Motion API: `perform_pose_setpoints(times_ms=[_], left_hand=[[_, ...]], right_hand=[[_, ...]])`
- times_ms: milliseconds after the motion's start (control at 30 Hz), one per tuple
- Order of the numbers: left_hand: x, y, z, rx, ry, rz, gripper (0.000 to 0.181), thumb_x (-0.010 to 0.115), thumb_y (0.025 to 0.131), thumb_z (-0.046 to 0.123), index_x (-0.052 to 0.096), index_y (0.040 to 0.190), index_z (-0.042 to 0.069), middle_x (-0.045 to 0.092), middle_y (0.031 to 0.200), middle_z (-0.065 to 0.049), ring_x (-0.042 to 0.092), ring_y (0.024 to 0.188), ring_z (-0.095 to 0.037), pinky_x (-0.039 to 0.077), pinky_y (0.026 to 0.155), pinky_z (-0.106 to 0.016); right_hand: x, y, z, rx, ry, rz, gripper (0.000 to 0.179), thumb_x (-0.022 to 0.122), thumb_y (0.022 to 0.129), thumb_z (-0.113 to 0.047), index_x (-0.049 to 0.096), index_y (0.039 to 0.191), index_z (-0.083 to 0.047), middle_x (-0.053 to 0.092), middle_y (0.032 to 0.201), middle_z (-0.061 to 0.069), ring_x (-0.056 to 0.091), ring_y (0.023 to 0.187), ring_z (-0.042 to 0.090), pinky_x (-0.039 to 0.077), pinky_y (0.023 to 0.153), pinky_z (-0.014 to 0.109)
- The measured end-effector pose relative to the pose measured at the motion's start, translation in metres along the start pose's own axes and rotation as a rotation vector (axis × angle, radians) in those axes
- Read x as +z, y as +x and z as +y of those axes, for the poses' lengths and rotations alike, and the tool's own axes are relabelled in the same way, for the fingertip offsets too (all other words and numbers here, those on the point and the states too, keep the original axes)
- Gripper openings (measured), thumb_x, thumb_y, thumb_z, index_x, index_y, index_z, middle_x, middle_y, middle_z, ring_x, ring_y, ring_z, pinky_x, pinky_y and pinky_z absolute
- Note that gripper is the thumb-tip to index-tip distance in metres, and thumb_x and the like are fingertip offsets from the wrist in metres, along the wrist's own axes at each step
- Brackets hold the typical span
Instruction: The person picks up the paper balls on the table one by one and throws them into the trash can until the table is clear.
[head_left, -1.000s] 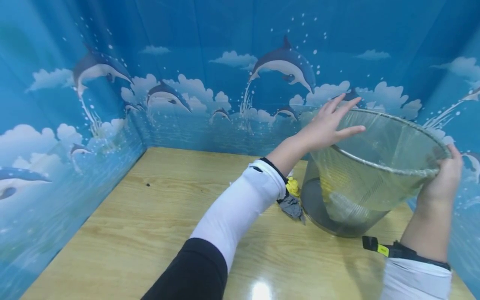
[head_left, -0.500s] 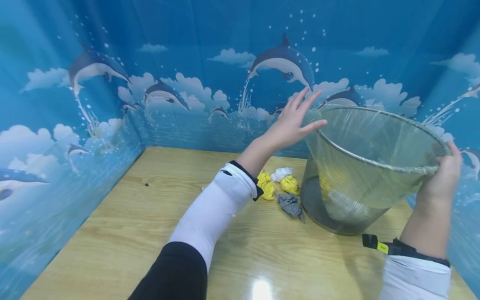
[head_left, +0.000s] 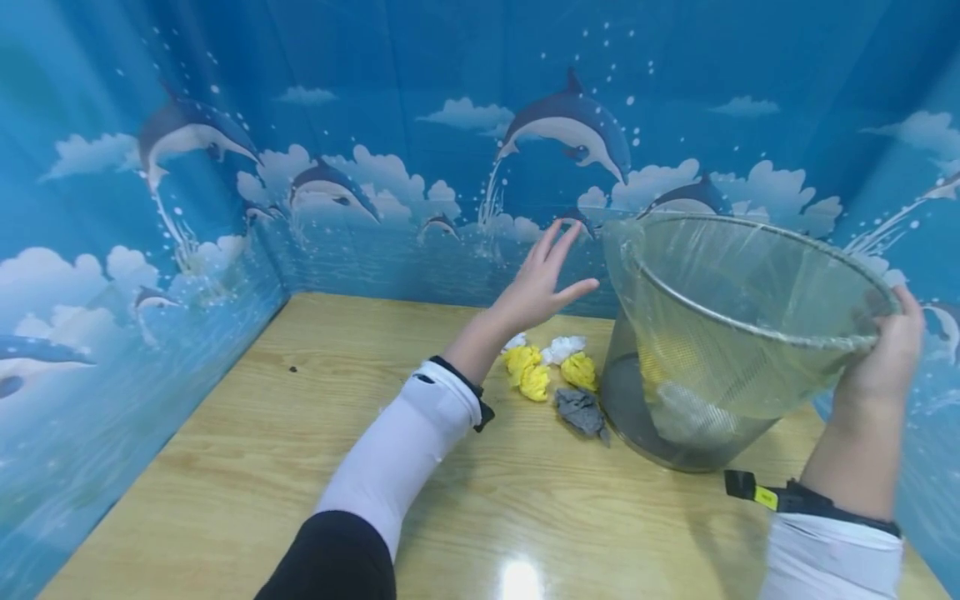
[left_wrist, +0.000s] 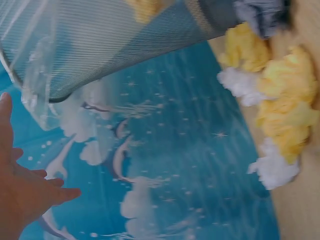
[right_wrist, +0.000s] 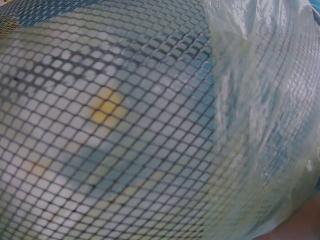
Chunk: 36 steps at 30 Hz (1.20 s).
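A wire mesh waste bin stands on the right of the table, leaning in the head view. Its clear plastic liner is folded out over the rim. The right hand grips the rim at the far right, thumb on top. Left of the bin, the left hand is raised with fingers spread and holds nothing. In the left wrist view, this hand is apart from the hanging liner edge. Yellow and pale crumpled pieces show through the mesh in the right wrist view.
Beside the bin's base lie crumpled balls: yellow ones, white ones and a grey one. A small dark speck sits on the wooden table. Dolphin-printed curtains enclose the table behind and at the sides.
The left hand has moved from over the bin's left rim leftward and then down, away from the bin. The crumpled balls behind its wrist have come into view. The right hand keeps its grip.
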<state>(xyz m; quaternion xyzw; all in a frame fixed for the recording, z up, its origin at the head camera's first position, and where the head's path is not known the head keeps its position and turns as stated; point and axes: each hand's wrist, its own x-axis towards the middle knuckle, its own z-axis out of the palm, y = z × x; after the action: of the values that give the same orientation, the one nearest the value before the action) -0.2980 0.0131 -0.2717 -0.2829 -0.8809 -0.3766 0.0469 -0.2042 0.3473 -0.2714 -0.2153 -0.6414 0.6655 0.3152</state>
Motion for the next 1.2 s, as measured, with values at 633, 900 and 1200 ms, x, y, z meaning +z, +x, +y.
perform_pose_setpoints(times_ms=[633,900,1200], left_hand=[[0.065,-0.022,-0.046,-0.104,0.083,-0.216,0.082,0.054,0.094,0.052,0.005,0.157,0.031,-0.004,0.164,-0.003,0.005,0.15,-0.03,0.018,0.118,-0.057],[0.083,-0.026,-0.054,-0.03,0.217,-0.335,0.079,0.054,0.096,0.048,0.012,0.157,0.021,0.004,0.163,-0.013,0.009,0.15,-0.031,0.016,0.12,-0.052],[0.1,-0.033,-0.055,0.063,0.325,-0.457,0.078,0.052,0.095,0.052,0.017,0.156,0.018,0.011,0.162,-0.012,0.016,0.149,-0.028,0.018,0.121,-0.04]], right_hand=[[-0.001,0.003,-0.001,-0.005,0.043,-0.007,0.06,0.024,0.094,-0.013,0.027,0.15,-0.033,0.017,0.156,-0.015,0.026,0.134,0.001,0.014,0.112,0.023],[-0.002,0.001,-0.002,0.011,0.027,-0.028,0.061,0.023,0.094,-0.013,0.024,0.151,-0.034,0.011,0.158,-0.016,0.018,0.139,0.003,0.007,0.117,0.026],[-0.002,0.0,0.0,-0.01,-0.014,-0.023,0.059,0.023,0.096,-0.016,0.022,0.152,-0.035,0.003,0.16,-0.016,0.003,0.141,-0.001,-0.002,0.117,0.024]])
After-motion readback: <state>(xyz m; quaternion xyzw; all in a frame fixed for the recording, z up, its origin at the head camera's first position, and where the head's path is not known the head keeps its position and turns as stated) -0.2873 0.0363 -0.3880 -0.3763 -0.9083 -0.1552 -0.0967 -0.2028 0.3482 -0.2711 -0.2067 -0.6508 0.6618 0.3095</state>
